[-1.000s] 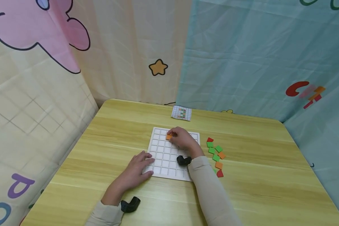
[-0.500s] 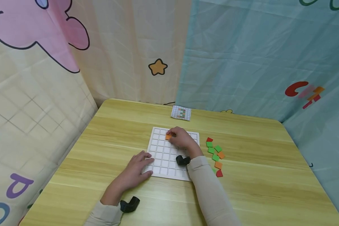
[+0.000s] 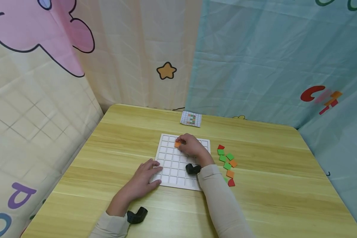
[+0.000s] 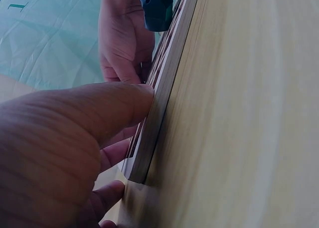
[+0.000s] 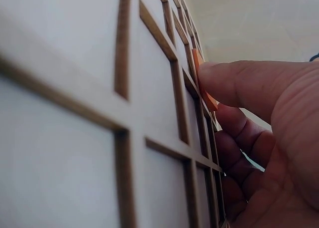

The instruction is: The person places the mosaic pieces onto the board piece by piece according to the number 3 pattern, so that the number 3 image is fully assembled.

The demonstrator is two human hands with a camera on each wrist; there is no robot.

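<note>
A white grid board (image 3: 173,172) with raised cell borders lies on the table. Near its far edge my right hand (image 3: 191,146) pinches an orange square tile (image 3: 177,144). In the right wrist view the thumb presses on the orange tile (image 5: 204,83), which sits tilted against the cell borders; the other fingers curl behind it, partly hidden. My left hand (image 3: 141,180) rests at the board's left edge, fingers spread and loosely extended. From the left wrist, its thumb (image 4: 124,101) touches the board's side edge (image 4: 167,83).
Right of the board lie loose green tiles (image 3: 222,158), orange tiles (image 3: 230,174) and red rounded pieces (image 3: 231,182). A small card with a coloured grid pattern (image 3: 191,119) lies at the table's (image 3: 270,185) back edge. Printed curtains (image 3: 250,66) hang behind. Black wrist devices (image 3: 137,215) are on both wrists.
</note>
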